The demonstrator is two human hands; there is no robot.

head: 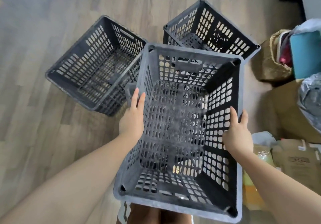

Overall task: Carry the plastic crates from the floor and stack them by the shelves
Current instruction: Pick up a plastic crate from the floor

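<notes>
I hold a dark grey perforated plastic crate [182, 112] up in front of me, its open top facing me. My left hand [132, 116] lies flat against the outside of its left wall. My right hand [238, 133] grips its right rim, fingers curled over the edge. Two more crates of the same kind stand on the wooden floor beyond it: one on the left [93, 64], tilted in view, and one at the back right [212, 27]. A sliver of another grey crate edge [129, 91] shows just behind my left fingers.
Along the right side stand cardboard boxes [284, 112], a brown paper bag [274, 58] with items inside, a teal object [305, 53] and plastic-wrapped bundles [311, 102]. Flat cardboard and packets [295, 161] lie at lower right. Bare wood floor [43, 102] stretches to the left.
</notes>
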